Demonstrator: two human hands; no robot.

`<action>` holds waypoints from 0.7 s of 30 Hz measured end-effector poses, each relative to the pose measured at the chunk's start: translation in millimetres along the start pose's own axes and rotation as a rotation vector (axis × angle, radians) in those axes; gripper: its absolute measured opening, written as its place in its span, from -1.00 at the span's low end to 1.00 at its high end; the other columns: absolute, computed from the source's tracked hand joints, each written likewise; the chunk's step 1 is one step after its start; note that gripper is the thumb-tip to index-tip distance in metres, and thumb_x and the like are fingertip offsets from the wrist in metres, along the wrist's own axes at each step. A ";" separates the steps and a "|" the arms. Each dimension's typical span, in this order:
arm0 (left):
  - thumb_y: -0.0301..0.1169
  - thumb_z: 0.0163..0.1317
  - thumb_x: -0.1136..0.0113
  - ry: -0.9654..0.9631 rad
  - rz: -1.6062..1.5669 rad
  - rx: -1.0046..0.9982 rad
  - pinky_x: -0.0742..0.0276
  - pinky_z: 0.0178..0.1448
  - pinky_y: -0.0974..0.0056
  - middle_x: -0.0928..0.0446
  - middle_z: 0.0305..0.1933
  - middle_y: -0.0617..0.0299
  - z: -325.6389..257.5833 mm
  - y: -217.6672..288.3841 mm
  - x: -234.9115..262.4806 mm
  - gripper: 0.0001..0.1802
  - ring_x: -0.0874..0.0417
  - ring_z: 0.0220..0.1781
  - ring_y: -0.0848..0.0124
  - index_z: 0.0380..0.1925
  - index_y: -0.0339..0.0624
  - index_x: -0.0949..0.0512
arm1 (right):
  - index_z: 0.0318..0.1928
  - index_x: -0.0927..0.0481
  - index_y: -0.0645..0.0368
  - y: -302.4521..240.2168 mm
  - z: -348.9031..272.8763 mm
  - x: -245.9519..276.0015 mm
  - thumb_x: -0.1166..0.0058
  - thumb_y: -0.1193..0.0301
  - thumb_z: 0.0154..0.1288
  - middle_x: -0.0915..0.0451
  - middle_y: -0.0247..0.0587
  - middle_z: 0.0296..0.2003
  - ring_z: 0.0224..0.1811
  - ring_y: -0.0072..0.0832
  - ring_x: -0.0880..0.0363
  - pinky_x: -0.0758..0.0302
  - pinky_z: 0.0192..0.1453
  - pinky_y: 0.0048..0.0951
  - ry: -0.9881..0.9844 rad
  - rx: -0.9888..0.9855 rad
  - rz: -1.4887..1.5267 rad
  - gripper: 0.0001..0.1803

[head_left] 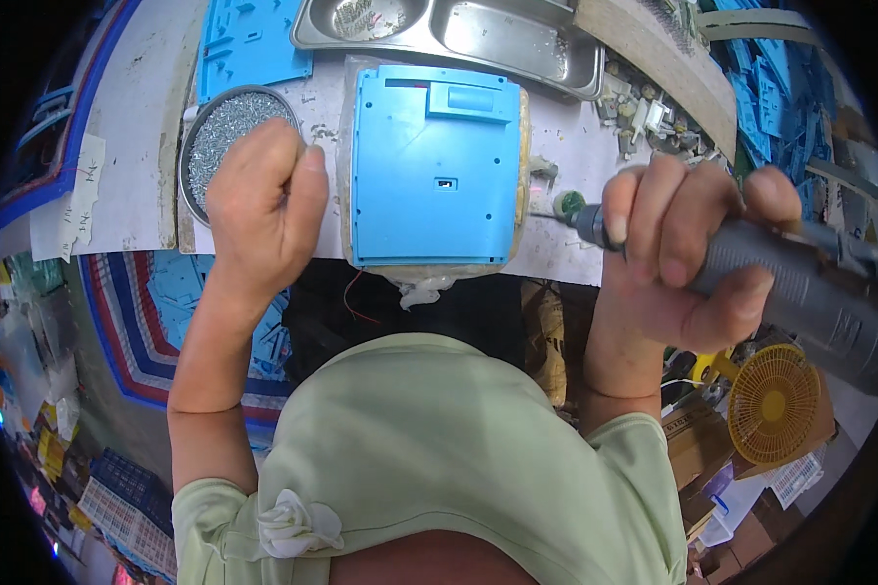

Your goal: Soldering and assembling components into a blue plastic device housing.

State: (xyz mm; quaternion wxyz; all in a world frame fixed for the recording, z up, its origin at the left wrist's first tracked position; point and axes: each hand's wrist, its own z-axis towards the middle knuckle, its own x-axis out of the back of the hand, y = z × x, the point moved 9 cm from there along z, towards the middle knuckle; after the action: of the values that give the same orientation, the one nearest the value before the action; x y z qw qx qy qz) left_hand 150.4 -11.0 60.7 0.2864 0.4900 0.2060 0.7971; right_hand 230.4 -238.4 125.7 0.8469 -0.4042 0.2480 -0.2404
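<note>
A square blue plastic panel [429,214] with a raised block near its far edge lies on a plastic-wrapped pad [523,136] at the table's front edge. My left hand [268,200] is closed, with its thumb against the curled fingers, at the near right side of a round metal bowl [184,161] of small silver screws [229,132]. Whatever the left fingers hold is hidden. To the right of the panel, my right hand [688,249] grips a dark grey electric screwdriver [800,302]. Its thin bit points left, toward the panel's right edge.
A compartmented metal tray [502,44] stands at the back. Another blue plastic part [259,44] lies behind the bowl. Small loose pieces [649,122] are scattered at the back right, beside a wooden board [668,58]. A yellow fan [773,405] is at the lower right.
</note>
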 end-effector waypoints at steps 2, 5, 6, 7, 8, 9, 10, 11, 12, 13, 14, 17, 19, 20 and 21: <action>-0.58 0.22 -0.24 -0.040 -0.010 -0.073 -0.33 -0.25 0.14 -0.47 -0.40 0.13 -2.7 10.2 -8.2 -0.89 -0.47 -0.41 0.22 -0.42 -0.22 -0.50 | 0.40 -0.34 0.04 -0.4 -7.0 -5.6 -0.02 0.08 0.55 -0.43 -0.44 -0.45 -0.48 -0.58 -0.37 -0.45 -0.22 -0.38 -0.010 -0.016 0.010 -0.44; -0.62 0.17 -0.27 -0.178 -0.060 -0.207 -0.40 -0.16 0.17 -0.60 -0.24 0.13 -4.9 42.7 -28.9 -0.83 -0.55 -0.27 0.22 -0.23 -0.20 -0.63 | 0.38 -0.34 0.03 -5.1 -14.1 -7.2 -0.05 0.08 0.54 -0.44 -0.45 -0.47 -0.48 -0.58 -0.38 -0.46 -0.23 -0.39 -0.023 -0.048 -0.016 -0.45; -0.60 0.14 -0.31 -0.223 -0.079 -0.231 -0.41 -0.15 0.16 -0.63 -0.21 0.14 -3.3 53.4 -33.1 -0.79 -0.57 -0.25 0.22 -0.19 -0.19 -0.67 | 0.37 -0.35 0.02 -5.1 -15.7 -7.8 -0.07 0.08 0.53 -0.44 -0.45 -0.48 -0.49 -0.57 -0.39 -0.47 -0.23 -0.39 -0.025 -0.058 -0.017 -0.46; -0.59 0.11 -0.35 -0.268 -0.099 -0.255 -0.42 -0.14 0.16 -0.66 -0.18 0.14 -4.1 61.3 -37.0 -0.74 -0.59 -0.24 0.22 -0.16 -0.17 -0.70 | 0.36 -0.35 0.02 -5.1 -17.2 -8.0 -0.08 0.08 0.53 -0.44 -0.45 -0.49 -0.49 -0.57 -0.39 -0.47 -0.24 -0.39 -0.016 -0.070 -0.010 -0.46; -0.57 0.08 -0.39 -0.286 -0.144 -0.238 -0.43 -0.11 0.16 -0.67 -0.18 0.16 -8.0 62.9 -37.8 -0.72 -0.59 -0.23 0.24 -0.15 -0.16 -0.71 | 0.34 -0.36 0.03 -3.2 -19.2 -8.3 -0.14 0.10 0.49 -0.44 -0.43 -0.50 -0.49 -0.55 -0.40 -0.48 -0.25 -0.38 0.000 -0.084 0.006 -0.46; -0.54 0.06 -0.43 -0.304 -0.189 -0.222 -0.44 -0.09 0.16 -0.68 -0.19 0.18 -12.3 64.0 -39.2 -0.71 -0.60 -0.22 0.25 -0.15 -0.15 -0.73 | 0.31 -0.37 0.04 -1.7 -21.6 -8.8 -0.20 0.12 0.46 -0.45 -0.41 -0.51 -0.49 -0.53 -0.42 -0.49 -0.25 -0.36 0.017 -0.100 0.022 -0.44; -0.51 0.03 -0.47 -0.322 -0.235 -0.206 -0.45 -0.07 0.16 -0.68 -0.19 0.19 -15.5 64.2 -40.4 -0.69 -0.61 -0.21 0.26 -0.15 -0.14 -0.74 | 0.28 -0.38 0.06 0.2 -28.5 -10.0 -0.30 0.15 0.40 -0.46 -0.36 -0.51 -0.48 -0.49 -0.44 -0.51 -0.25 -0.32 0.048 -0.120 0.038 -0.41; -0.49 0.03 -0.49 -0.293 -0.212 -0.200 -0.46 -0.01 0.15 -0.70 -0.17 0.20 -15.2 61.7 -39.5 -0.71 -0.63 -0.16 0.25 -0.18 -0.14 -0.74 | 0.25 -0.39 0.07 1.4 -34.3 -11.2 -0.35 0.17 0.37 -0.47 -0.34 -0.51 -0.48 -0.48 -0.45 -0.51 -0.24 -0.31 0.086 -0.141 0.030 -0.42; -0.47 0.03 -0.50 -0.264 -0.189 -0.194 -0.48 0.04 0.13 -0.71 -0.15 0.20 -14.0 57.1 -38.8 -0.73 -0.66 -0.12 0.24 -0.20 -0.14 -0.75 | 0.22 -0.40 0.08 2.6 -40.2 -12.7 -0.39 0.18 0.34 -0.48 -0.32 -0.51 -0.48 -0.46 -0.46 -0.51 -0.24 -0.29 0.125 -0.162 0.023 -0.42; -0.45 0.02 -0.51 -0.235 -0.165 -0.187 -0.49 0.10 0.11 -0.72 -0.14 0.20 -12.2 52.6 -38.6 -0.74 -0.69 -0.07 0.23 -0.23 -0.13 -0.75 | 0.19 -0.42 0.08 3.9 -45.6 -14.1 -0.43 0.20 0.31 -0.48 -0.30 -0.50 -0.48 -0.45 -0.46 -0.51 -0.24 -0.28 0.161 -0.184 0.018 -0.42; -0.46 0.04 -0.50 -0.215 -0.148 -0.203 -0.49 0.16 0.09 -0.73 -0.09 0.20 -11.1 49.8 -40.2 -0.76 -0.69 0.00 0.22 -0.22 -0.13 -0.75 | 0.18 -0.42 0.08 7.4 -48.3 -14.1 -0.43 0.21 0.31 -0.48 -0.30 -0.50 -0.47 -0.45 -0.46 -0.51 -0.24 -0.29 0.161 -0.186 0.000 -0.43; -0.46 0.10 -0.47 -0.190 -0.097 -0.246 -0.46 0.33 0.04 -0.75 0.01 0.19 -8.1 40.3 -46.6 -0.79 -0.69 0.19 0.18 -0.22 -0.12 -0.76 | 0.14 -0.45 0.10 12.9 -51.5 -17.5 -0.44 0.25 0.30 -0.49 -0.28 -0.49 -0.47 -0.45 -0.46 -0.51 -0.25 -0.30 0.193 -0.180 -0.024 -0.48; -0.47 0.14 -0.45 -0.221 -0.067 -0.276 -0.43 0.41 0.01 -0.74 0.07 0.19 -10.8 36.6 -50.7 -0.81 -0.65 0.30 0.18 -0.21 -0.11 -0.76 | 0.13 -0.45 0.12 16.4 -51.4 -20.6 -0.43 0.30 0.31 -0.50 -0.27 -0.48 -0.48 -0.44 -0.47 -0.51 -0.26 -0.30 0.173 -0.177 -0.024 -0.50; -0.47 0.14 -0.45 -0.221 -0.067 -0.264 -0.42 0.41 0.01 -0.74 0.07 0.20 -11.7 35.5 -51.2 -0.81 -0.65 0.31 0.18 -0.21 -0.10 -0.76 | 0.12 -0.45 0.12 18.1 -51.4 -21.7 -0.42 0.33 0.31 -0.50 -0.27 -0.48 -0.48 -0.44 -0.47 -0.52 -0.27 -0.30 0.166 -0.174 -0.024 -0.51; -0.46 0.15 -0.45 -0.222 -0.066 -0.253 -0.42 0.42 0.01 -0.74 0.07 0.20 -12.8 34.9 -51.8 -0.82 -0.65 0.31 0.18 -0.21 -0.10 -0.76 | 0.12 -0.45 0.14 20.8 -52.5 -23.8 -0.40 0.36 0.32 -0.50 -0.26 -0.48 -0.48 -0.44 -0.48 -0.52 -0.28 -0.30 0.162 -0.169 -0.021 -0.53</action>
State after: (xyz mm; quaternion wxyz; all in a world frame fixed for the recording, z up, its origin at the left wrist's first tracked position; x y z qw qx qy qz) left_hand 148.4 -72.0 42.0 0.3930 0.5279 0.0871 0.7478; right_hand 184.3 -242.0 85.4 0.7845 -0.4558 0.3309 -0.2594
